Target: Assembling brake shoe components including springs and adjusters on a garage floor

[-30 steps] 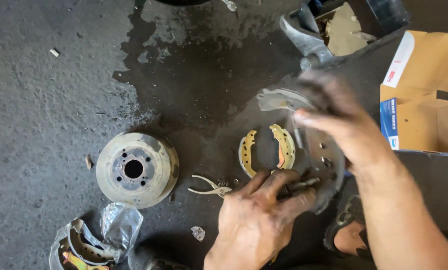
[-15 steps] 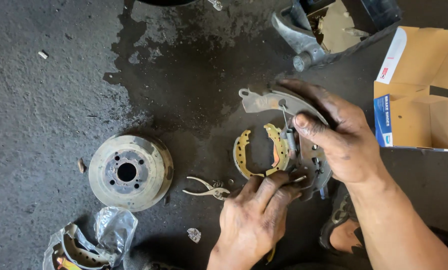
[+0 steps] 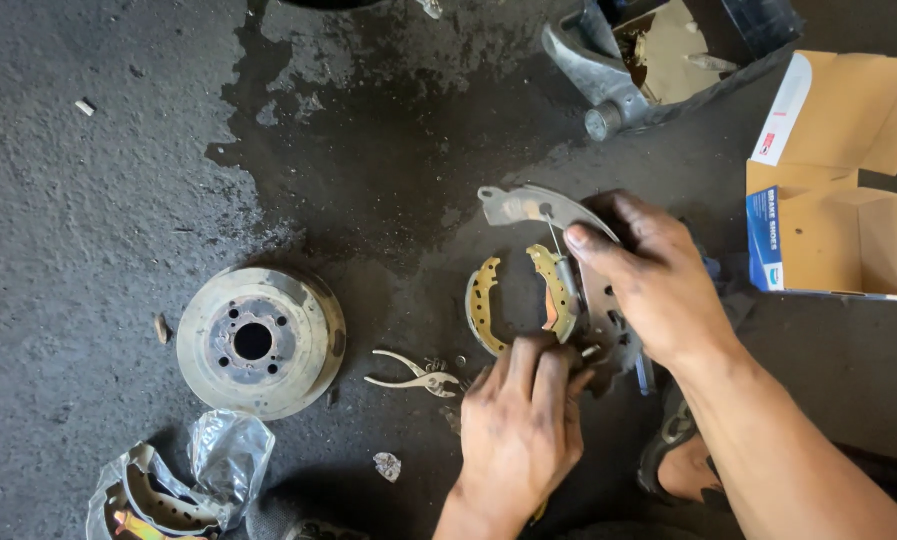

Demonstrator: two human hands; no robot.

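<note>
Grimy grey steel brake shoe with the curved web (image 3: 539,207) is pinched at its upper end by the right hand (image 3: 659,285), fingers closed round it and the thin spring (image 3: 561,262) hanging off it, while the left hand (image 3: 524,420) is curled shut on the lower end of the yellowish pair of old brake shoes (image 3: 524,300) lying on the dark concrete floor (image 3: 119,170). Looks like the spring-hooking stage of putting a shoe set together; next bit probably needs a steady pull to seat the spring. Small silver pliers (image 3: 414,375) sit just left of the left hand, a rusty round brake drum (image 3: 261,340) further left. An open tan cardboard box with a blue-and-white printed side (image 3: 829,215) is at the right edge, and a crinkled clear plastic bag holding more shoes (image 3: 169,485) is bottom left.
</note>
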